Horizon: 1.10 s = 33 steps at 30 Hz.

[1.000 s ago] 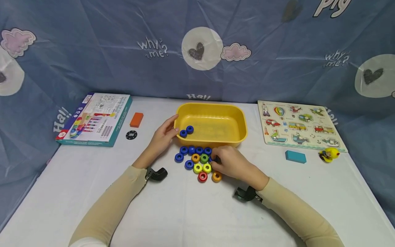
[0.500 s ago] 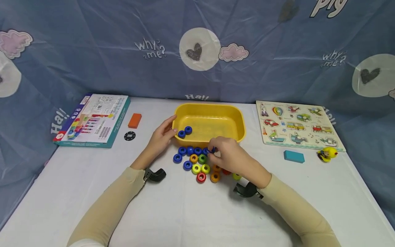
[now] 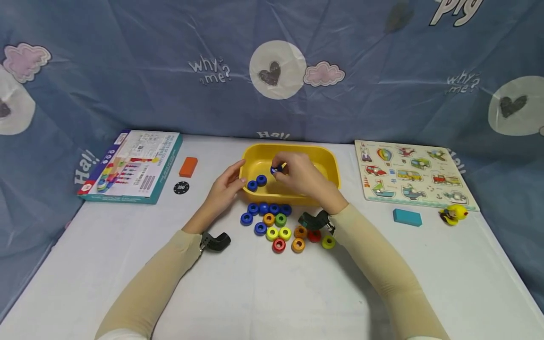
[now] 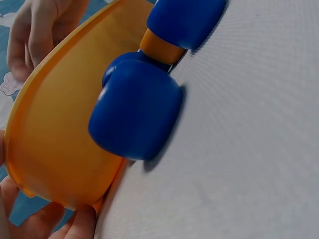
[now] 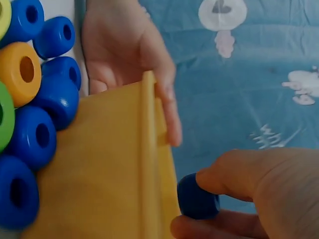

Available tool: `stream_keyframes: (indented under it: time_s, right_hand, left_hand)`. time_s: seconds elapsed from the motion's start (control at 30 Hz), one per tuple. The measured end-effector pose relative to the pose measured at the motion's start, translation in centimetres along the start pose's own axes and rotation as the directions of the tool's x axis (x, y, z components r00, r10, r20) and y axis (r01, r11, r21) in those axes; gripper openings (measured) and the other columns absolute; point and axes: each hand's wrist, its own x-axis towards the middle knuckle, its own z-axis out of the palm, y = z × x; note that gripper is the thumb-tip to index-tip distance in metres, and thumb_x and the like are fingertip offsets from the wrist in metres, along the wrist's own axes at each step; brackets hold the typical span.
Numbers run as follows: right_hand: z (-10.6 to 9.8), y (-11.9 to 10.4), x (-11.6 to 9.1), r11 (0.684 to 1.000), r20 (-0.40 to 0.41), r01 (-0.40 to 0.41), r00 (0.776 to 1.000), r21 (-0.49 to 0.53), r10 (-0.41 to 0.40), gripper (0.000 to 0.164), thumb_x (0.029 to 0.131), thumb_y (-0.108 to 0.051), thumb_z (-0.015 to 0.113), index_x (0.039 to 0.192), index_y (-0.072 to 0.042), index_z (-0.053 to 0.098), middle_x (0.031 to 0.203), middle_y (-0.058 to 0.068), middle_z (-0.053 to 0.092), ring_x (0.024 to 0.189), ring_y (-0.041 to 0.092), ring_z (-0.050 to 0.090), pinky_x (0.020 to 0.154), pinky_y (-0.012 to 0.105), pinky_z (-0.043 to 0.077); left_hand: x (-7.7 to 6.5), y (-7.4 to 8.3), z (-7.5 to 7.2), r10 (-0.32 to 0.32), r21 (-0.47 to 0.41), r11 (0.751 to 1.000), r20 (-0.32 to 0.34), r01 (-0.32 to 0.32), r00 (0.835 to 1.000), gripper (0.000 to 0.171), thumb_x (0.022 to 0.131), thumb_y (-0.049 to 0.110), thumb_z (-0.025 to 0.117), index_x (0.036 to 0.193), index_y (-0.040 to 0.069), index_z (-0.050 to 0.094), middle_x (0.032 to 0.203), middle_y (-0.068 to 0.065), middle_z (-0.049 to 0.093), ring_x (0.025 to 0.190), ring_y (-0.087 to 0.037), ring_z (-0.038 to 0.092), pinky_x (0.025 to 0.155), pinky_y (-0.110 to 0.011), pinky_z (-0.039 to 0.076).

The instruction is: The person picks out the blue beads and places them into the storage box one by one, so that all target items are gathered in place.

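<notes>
My right hand point(image 3: 299, 174) is over the yellow tub point(image 3: 297, 200), pinching a blue bead point(image 5: 197, 198) between thumb and fingers. In the right wrist view the bead sits just past the tub's near rim. My left hand point(image 3: 223, 189) holds the tub's left end, fingertips at its rim and wall. Two blue beads point(image 3: 261, 180) lie inside the tub at the left. In front of it on the table is a group of ring-shaped beads: several blue point(image 3: 260, 229), a green one point(image 3: 280, 219), and orange point(image 3: 298, 245), yellow point(image 3: 272, 233) and red point(image 3: 278, 245) ones.
At the left are a toy box point(image 3: 131, 165), an orange block point(image 3: 188, 166) and a black round chip point(image 3: 181, 187). To the right lie a wooden picture puzzle point(image 3: 414, 172), a teal block point(image 3: 407, 217) and a yellow duck figure point(image 3: 453, 214). A blue printed cloth point(image 3: 170, 104) hangs behind.
My right hand has lifted a blue bead from the right end of the blue row and carried it up and left over the tub. My left hand stays at the tub's left end.
</notes>
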Motion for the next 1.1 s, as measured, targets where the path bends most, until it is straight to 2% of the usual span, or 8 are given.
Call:
stream_keyframes:
  time_s: [0.13,0.23,0.37,0.67,0.83,1.1]
  right_hand:
    - [1.5,0.5,1.5,1.000,0.073,0.000,0.997,0.020,-0.001,0.021,0.087,-0.012,0.069,0.106,-0.003,0.067,0.102,0.008,0.070,0.088,0.018,0.065,0.082,0.031,0.058]
    - [2.6,0.9,2.1,0.999,0.118,-0.017,0.993,0.035,0.012,0.024,0.086,-0.012,0.071,0.108,-0.003,0.068,0.103,0.008,0.071,0.095,0.019,0.065,0.089,0.033,0.056]
    - [3.6,1.3,2.4,0.996,0.142,-0.060,0.989,0.064,0.051,0.019,0.085,-0.014,0.073,0.102,-0.006,0.070,0.099,0.006,0.071,0.089,0.018,0.063,0.085,0.031,0.056]
    - [4.0,1.9,2.3,0.988,0.141,-0.102,0.986,0.119,0.085,0.019,0.082,-0.020,0.076,0.096,-0.009,0.070,0.092,0.003,0.070,0.077,0.016,0.061,0.073,0.026,0.056]
    - [4.2,2.1,2.4,0.984,0.191,-0.129,0.976,0.121,0.104,0.021,0.080,-0.021,0.079,0.097,-0.010,0.073,0.094,0.002,0.073,0.081,0.015,0.065,0.078,0.027,0.058]
    - [4.5,2.2,2.5,0.969,0.224,-0.176,0.965,0.173,0.136,0.023,0.080,-0.009,0.077,0.101,-0.008,0.068,0.100,0.006,0.070,0.092,0.018,0.069,0.084,0.029,0.059]
  left_hand:
    - [0.1,0.4,0.0,-0.026,-0.011,1.000,0.009,0.026,1.000,0.054,0.100,0.016,0.051,0.152,0.018,0.035,0.157,-0.009,0.034,0.141,-0.028,0.040,0.111,-0.041,0.041]
    - [-0.3,1.6,0.0,-0.038,-0.010,0.999,0.018,0.038,0.999,0.054,0.100,0.014,0.051,0.152,0.013,0.034,0.157,-0.013,0.034,0.140,-0.030,0.041,0.111,-0.042,0.042]
    - [-0.8,3.1,0.2,-0.033,0.007,0.999,0.025,0.033,0.999,0.054,0.100,0.012,0.049,0.151,0.007,0.033,0.156,-0.018,0.034,0.140,-0.033,0.041,0.110,-0.043,0.042]
    - [-1.0,3.3,0.0,-0.035,0.018,0.999,0.020,0.035,0.999,0.053,0.100,0.014,0.050,0.151,0.010,0.034,0.155,-0.017,0.035,0.140,-0.033,0.042,0.111,-0.042,0.042]
    - [-1.0,3.2,0.1,-0.036,0.027,0.999,0.012,0.035,0.999,0.054,0.100,0.013,0.050,0.151,0.009,0.034,0.155,-0.018,0.036,0.139,-0.033,0.042,0.111,-0.044,0.042]
    - [-1.0,3.3,0.1,-0.041,0.017,0.999,0.010,0.040,0.999,0.054,0.100,0.013,0.050,0.151,0.008,0.034,0.154,-0.020,0.036,0.138,-0.033,0.043,0.110,-0.044,0.042]
